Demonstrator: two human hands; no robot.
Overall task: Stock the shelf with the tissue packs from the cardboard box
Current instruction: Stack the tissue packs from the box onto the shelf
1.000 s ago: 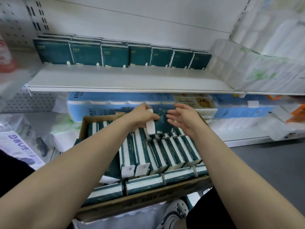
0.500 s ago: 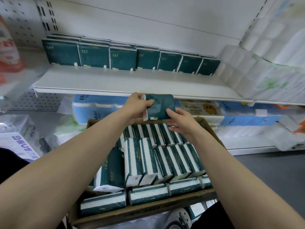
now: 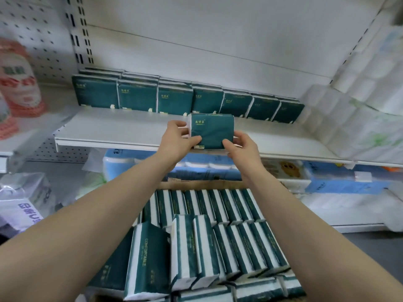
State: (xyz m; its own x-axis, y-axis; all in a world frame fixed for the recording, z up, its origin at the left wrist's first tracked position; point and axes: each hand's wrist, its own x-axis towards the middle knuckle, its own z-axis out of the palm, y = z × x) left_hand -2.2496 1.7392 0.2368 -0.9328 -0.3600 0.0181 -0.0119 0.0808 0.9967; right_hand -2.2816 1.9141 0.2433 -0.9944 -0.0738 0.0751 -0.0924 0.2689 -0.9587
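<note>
Shelf (image 3: pixel 130 131): a row of packs (image 3: pixel 174 101) is stood along its back.
Cardboard box (image 3: pixel 196 184): kept nearly full, below.
Tissue pack (image 3: pixel 212 130): held upright over the shelf's front edge.
Left hand (image 3: pixel 176 138), right hand (image 3: pixel 242 147): both are clamped on its lower corners.
Risk: released too near the edge, it may be toppled off.

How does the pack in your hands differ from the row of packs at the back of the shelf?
The held pack is gripped by the left hand and right hand over the front of the shelf; the back row stands untouched at the rear. The held pack is single; the back row runs seven across. Both show the same dark green face, upright, facing out.
</note>
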